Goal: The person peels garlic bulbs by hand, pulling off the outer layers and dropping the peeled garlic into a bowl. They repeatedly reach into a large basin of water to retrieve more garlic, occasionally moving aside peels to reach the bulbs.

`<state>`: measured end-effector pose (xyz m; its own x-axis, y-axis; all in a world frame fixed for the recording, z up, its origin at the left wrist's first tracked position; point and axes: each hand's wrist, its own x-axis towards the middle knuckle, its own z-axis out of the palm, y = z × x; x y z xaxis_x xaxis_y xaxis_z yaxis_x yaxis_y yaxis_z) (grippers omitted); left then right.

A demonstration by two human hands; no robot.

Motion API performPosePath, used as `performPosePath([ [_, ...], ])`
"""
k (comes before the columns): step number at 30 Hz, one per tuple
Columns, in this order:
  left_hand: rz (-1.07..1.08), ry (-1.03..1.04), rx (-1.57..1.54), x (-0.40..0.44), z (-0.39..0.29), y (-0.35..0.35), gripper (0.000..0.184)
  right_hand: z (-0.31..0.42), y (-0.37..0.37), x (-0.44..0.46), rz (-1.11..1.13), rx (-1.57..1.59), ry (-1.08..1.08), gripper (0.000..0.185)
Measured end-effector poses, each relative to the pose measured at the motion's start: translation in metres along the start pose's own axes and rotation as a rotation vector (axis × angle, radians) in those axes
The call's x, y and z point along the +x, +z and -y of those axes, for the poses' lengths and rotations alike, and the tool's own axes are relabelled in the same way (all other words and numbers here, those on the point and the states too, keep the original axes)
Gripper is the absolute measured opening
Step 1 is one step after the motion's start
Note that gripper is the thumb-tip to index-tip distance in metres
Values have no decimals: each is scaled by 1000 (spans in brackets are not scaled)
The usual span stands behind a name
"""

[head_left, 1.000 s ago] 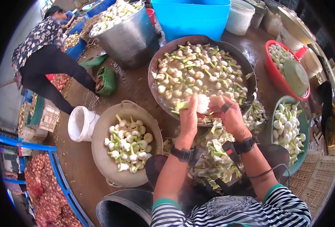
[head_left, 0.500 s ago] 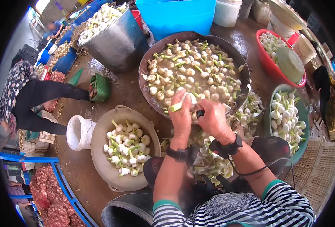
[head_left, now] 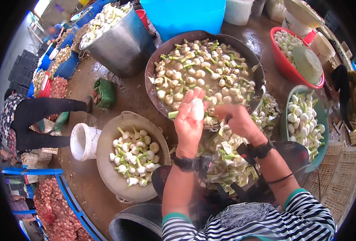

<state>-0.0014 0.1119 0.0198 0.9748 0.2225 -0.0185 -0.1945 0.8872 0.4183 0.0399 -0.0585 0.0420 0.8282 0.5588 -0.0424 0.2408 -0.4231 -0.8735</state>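
A white garlic bulb [head_left: 196,109] with a cut green stem lies across the palm and fingers of my left hand [head_left: 187,127], which is turned up and grips it. Just to the right, my right hand [head_left: 242,122] is apart from the bulb; its fingers are bent and smeared by motion, with a dark band on one. Both hands are over the near rim of a wide dark basin [head_left: 150,86] full of murky water and stemmed garlic bulbs [head_left: 200,74]. Below my hands is a heap of peeled-off skins and leaves [head_left: 232,162].
A beige basin [head_left: 107,176] of white bulbs stands left, beside a white bucket [head_left: 80,140]. To the right are a green basin [head_left: 322,150] and a red basin [head_left: 276,60] with bulbs. A metal drum [head_left: 125,44] and blue tub [head_left: 186,18] stand behind. Another person [head_left: 37,116] is at left.
My right hand has come away from the bulb, moving right. My left hand has turned palm up, showing the bulb. The person at left has shifted posture.
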Motion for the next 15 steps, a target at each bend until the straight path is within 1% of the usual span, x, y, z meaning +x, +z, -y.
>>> performPosePath([
  [1,4,57,128,1,3,-3,42,18,-5,2,-46,248,2,34],
  [2,12,116,254,2,5,-2,41,29,-7,3,-32,238,1,29],
  [4,-45,194,565,-1,10,5,38,43,-7,7,0,217,0,21],
  [5,-78,235,723,-2,10,9,37,42,-3,9,-58,124,-40,18],
  [6,-92,305,804,-5,11,15,34,37,3,10,-113,35,-79,16],
  [7,-84,328,859,-6,11,17,33,34,8,11,-167,-55,-117,16],
  [9,-68,374,969,-10,11,17,31,35,10,11,-159,-6,-69,11],
  [11,-45,374,950,-8,12,11,30,31,9,14,-137,18,-28,10],
  [14,-37,337,900,-5,9,13,28,41,11,11,-236,-168,-111,11],
  [15,-43,321,882,-6,8,15,28,40,14,10,-269,-159,-109,11],
])
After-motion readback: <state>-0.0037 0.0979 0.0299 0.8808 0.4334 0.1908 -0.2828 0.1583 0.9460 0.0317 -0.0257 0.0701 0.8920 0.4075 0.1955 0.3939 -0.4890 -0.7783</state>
